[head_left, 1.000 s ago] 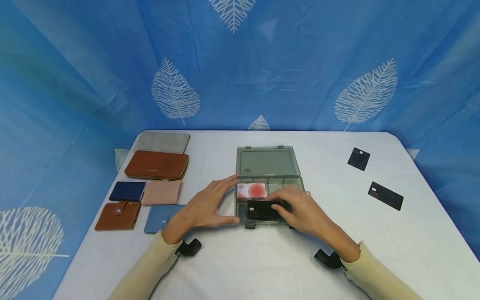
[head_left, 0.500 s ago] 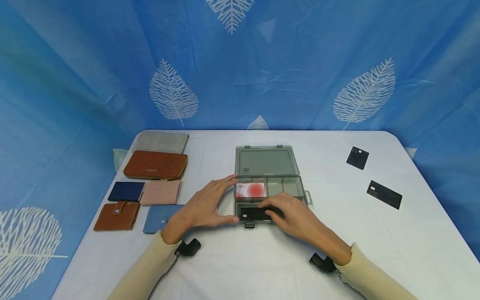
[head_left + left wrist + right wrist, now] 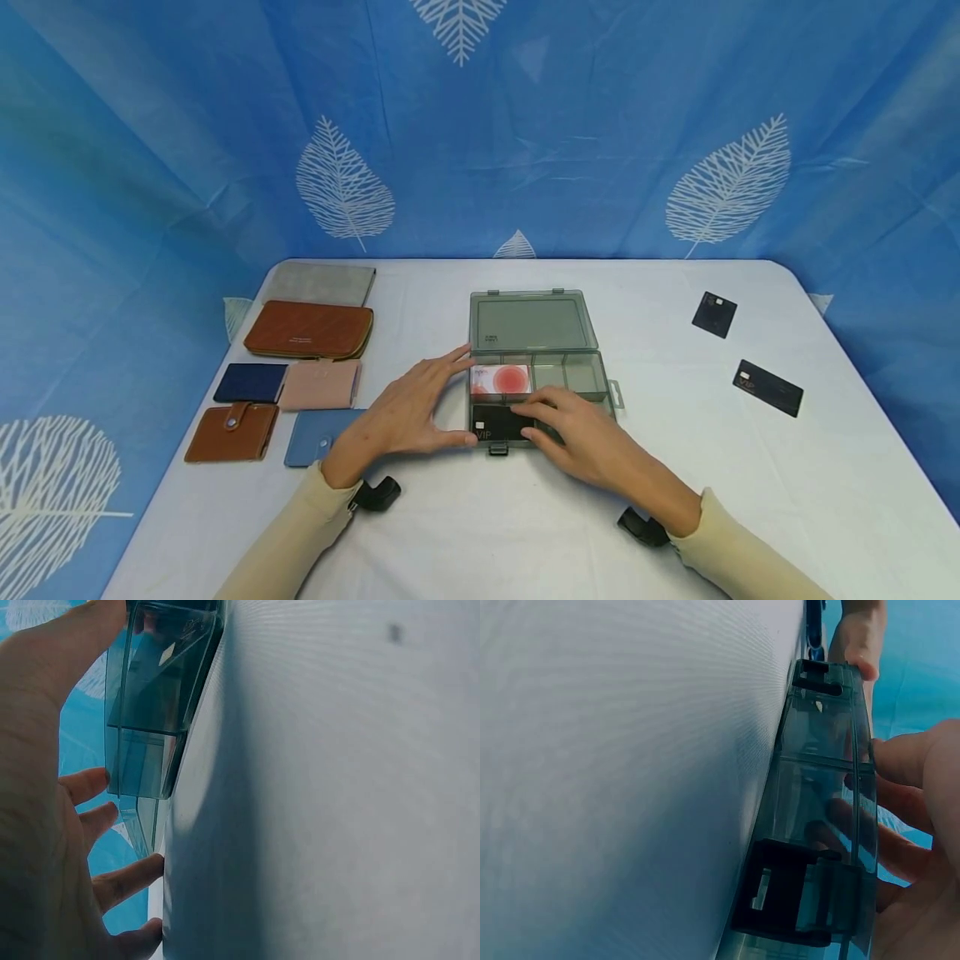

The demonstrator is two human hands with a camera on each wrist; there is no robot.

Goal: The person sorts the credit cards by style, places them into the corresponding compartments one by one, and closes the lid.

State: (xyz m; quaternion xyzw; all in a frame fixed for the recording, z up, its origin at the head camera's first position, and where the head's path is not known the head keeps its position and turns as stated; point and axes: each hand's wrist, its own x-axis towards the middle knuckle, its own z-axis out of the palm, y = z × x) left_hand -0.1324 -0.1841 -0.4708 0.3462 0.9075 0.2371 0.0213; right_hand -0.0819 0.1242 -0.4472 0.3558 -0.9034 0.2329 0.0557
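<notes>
A see-through grey-green compartment box [image 3: 551, 364] lies with its lid opened back. In its front left compartment is a black card marked VIP [image 3: 495, 423]; my right hand [image 3: 581, 437] holds the card's right end with thumb and fingertips. In the right wrist view, the right fingers [image 3: 911, 806] reach down behind the box's front wall. My left hand [image 3: 401, 412] steadies the box's left side, thumb at the front corner and straight index finger further back. Its other fingers [image 3: 127, 885] spread loose in the left wrist view. A white and red card [image 3: 501, 379] occupies the rear left.
Two more black cards, one squarish [image 3: 715, 314] and one long [image 3: 768, 388], lie at the right. Wallets are grouped at the left: grey [image 3: 322, 283], large brown [image 3: 309, 327], navy [image 3: 251, 382], pink [image 3: 320, 385], small brown [image 3: 231, 433] and blue [image 3: 311, 442].
My right hand has moved left and down with the black VIP card, which now lies flat in the front left compartment. The left hand has stayed at the box's side.
</notes>
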